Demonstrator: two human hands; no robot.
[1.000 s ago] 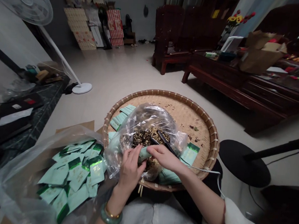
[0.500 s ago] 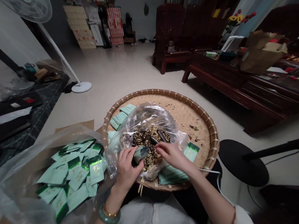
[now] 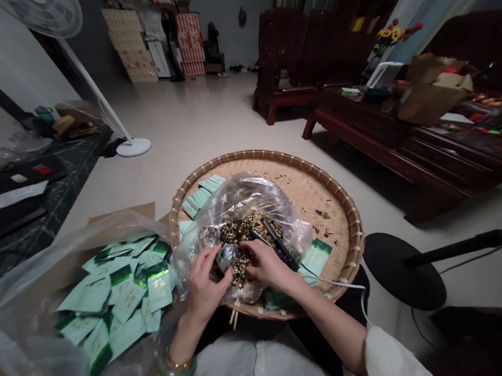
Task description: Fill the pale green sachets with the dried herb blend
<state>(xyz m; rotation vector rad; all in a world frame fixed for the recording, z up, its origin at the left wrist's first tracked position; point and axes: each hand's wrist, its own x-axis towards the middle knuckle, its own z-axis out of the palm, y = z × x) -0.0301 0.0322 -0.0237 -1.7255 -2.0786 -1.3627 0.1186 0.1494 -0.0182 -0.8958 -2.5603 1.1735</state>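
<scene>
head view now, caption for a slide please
Left hand holding a packet, right hand beside it, over loose mix in a clear bag on a woven tray.

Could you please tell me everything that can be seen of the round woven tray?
The shallow tray looks like woven bamboo, with a light tan floor and a raised, browner rim bound at intervals by pale strips. It sits roughly level. A clear plastic bag with a loose dark-and-pale mix covers much of its floor; pale green packets lie at both sides, and dry bits are scattered toward the right. Its underside is hidden.
</scene>
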